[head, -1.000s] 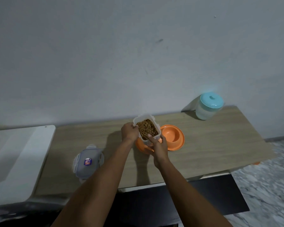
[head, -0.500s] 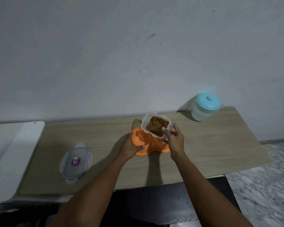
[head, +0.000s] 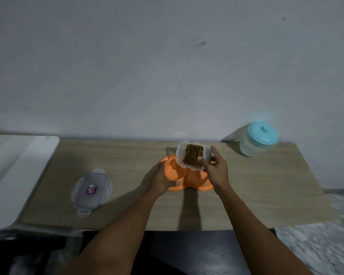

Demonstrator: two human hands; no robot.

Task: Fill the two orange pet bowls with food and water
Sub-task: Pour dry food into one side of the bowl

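Hands come nearest: the left hand [head: 163,180] grips the near-left rim of the orange pet bowls [head: 176,174], which stand mid-desk, the left well looking bare. The right hand [head: 216,171] pinches a clear container [head: 191,155] of brown kibble [head: 193,157], held tilted just above the bowls. Pouring looks like the step: keep the bowls pinned, tip slowly over one well's centre, and stop before pieces cross the divider. To the left on the desk [head: 266,195] lies a lid [head: 95,179]; its small red-and-blue sticker [head: 91,189] is too blurred to read. Farthest, by the wall [head: 167,76], stands a teal-lidded jar [head: 256,139], no writing visible.
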